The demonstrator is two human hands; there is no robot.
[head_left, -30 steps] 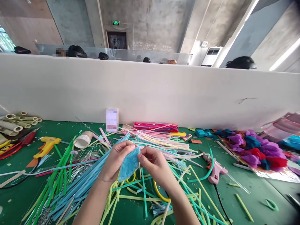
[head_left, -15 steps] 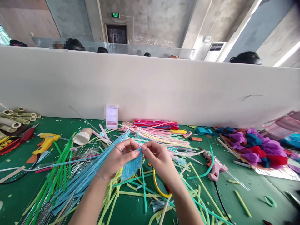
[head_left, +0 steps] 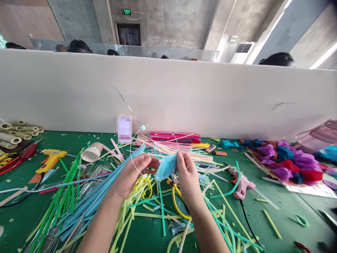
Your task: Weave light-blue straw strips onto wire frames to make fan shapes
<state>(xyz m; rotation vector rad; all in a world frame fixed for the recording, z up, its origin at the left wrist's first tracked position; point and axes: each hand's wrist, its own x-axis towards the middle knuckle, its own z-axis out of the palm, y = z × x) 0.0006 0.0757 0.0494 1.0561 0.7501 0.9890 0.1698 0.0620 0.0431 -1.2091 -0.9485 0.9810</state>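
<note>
My right hand (head_left: 187,175) pinches the blue tuft (head_left: 165,167) with fingers closed on it, at the centre of the frame. My left hand (head_left: 131,175) closes its fingers on a thin wire (head_left: 131,156) that loops upward just beside the tuft. Below them lie coloured sticks (head_left: 94,196) on the green table (head_left: 279,211). A yellow glue gun (head_left: 51,160) is at the left.

The left hand (head_left: 131,174) and the right hand (head_left: 187,175) meet over a green felt-covered table (head_left: 284,207). Between their fingertips sits a light-blue fan-shaped bundle of thin plastic strips (head_left: 165,167), pinched by the right hand at its 3 o'clock edge. A thin silvery wire (head_left: 133,154) loops up from the left hand toward 12 o'clock. At 9 o'clock lies a yellow glue gun (head_left: 51,160); at 3 o'clock, a pink glue gun (head_left: 242,188). A long white partition wall (head_left: 184,95) stands beyond.
</note>
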